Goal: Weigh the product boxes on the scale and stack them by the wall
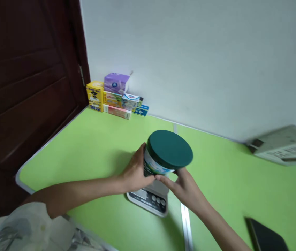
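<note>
Between my two hands is a round tub (156, 166) with a wide dark green lid (171, 147) and a white, blue and green label. My left hand (135, 171) is wrapped around its left side. My right hand (182, 185) grips it from the lower right, and the two thumbs nearly meet at the front. Under the tub sits a white kitchen scale (148, 202) with a small display and round buttons. The tub hides most of the weighing plate, so I cannot tell whether its base touches the scale.
On the green table (80, 146), boxes and a purple tissue pack (116, 83) are grouped against the wall at back left, beside a yellow box (95, 96). A white carton (283, 144) lies at right, a dark flat object (266, 235) at front right. A dark door (27, 87) borders the left.
</note>
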`<action>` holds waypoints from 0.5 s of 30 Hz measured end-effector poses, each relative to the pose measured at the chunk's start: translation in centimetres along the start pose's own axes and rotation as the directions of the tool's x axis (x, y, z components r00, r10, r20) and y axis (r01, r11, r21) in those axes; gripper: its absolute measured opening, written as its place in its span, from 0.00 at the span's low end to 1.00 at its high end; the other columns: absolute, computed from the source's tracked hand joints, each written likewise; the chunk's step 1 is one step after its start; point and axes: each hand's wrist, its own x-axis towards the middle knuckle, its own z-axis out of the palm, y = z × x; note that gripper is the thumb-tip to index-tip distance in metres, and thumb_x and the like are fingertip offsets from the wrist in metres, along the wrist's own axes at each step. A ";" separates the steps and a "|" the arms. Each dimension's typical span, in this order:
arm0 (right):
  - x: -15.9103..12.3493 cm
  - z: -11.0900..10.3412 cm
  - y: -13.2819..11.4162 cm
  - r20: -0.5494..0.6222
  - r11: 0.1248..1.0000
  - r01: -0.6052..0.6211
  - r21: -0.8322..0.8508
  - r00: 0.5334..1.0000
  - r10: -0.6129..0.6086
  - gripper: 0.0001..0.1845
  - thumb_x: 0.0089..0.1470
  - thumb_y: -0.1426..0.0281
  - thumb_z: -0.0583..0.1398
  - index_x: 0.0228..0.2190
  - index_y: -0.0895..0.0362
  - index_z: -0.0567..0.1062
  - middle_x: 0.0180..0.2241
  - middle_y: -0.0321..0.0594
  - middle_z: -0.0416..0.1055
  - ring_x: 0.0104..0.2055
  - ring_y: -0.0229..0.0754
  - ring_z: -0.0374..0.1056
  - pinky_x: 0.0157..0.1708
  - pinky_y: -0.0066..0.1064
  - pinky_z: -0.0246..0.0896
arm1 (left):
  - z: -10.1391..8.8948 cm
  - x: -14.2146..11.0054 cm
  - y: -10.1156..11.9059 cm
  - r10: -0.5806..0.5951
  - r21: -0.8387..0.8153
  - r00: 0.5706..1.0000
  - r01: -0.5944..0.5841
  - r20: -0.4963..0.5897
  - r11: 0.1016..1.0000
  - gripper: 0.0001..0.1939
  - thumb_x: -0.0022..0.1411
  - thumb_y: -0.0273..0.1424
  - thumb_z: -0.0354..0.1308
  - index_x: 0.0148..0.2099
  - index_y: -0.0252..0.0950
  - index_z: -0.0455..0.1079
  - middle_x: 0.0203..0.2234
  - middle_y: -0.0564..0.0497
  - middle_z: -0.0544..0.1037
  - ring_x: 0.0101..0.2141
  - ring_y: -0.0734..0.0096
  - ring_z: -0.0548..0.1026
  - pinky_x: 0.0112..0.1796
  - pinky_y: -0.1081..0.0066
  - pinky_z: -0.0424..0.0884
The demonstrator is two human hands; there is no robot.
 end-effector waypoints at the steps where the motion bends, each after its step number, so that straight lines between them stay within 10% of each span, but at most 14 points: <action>1: 0.6 0.2 -0.5 -0.021 1.000 0.006 -0.030 1.000 -0.007 0.35 0.50 0.49 0.59 0.54 0.56 0.62 0.50 0.54 0.68 0.44 0.58 0.69 0.39 0.49 0.68 | -0.1 0.2 -0.4 0.016 0.003 0.999 -0.016 -0.035 1.000 0.53 0.50 0.38 0.64 0.67 0.32 0.34 0.63 0.31 0.51 0.63 0.44 0.51 0.60 0.49 0.54; 6: 5.9 2.6 -3.7 0.004 0.996 0.086 -0.035 0.996 -0.086 0.33 0.47 0.48 0.61 0.47 0.57 0.66 0.43 0.53 0.72 0.41 0.57 0.70 0.38 0.48 0.67 | -4.5 1.2 -3.1 0.107 0.037 0.970 -0.101 -0.216 0.994 0.53 0.49 0.36 0.64 0.66 0.33 0.34 0.63 0.31 0.51 0.63 0.47 0.51 0.60 0.52 0.54; 15: 20.0 14.3 -9.4 0.036 0.940 0.217 0.263 0.971 -0.234 0.36 0.50 0.61 0.61 0.57 0.57 0.57 0.53 0.52 0.66 0.54 0.55 0.64 0.50 0.50 0.63 | -17.1 5.2 -10.2 -0.197 0.026 0.815 0.252 -0.545 0.967 0.55 0.40 0.34 0.68 0.65 0.36 0.40 0.57 0.36 0.64 0.56 0.53 0.66 0.54 0.57 0.65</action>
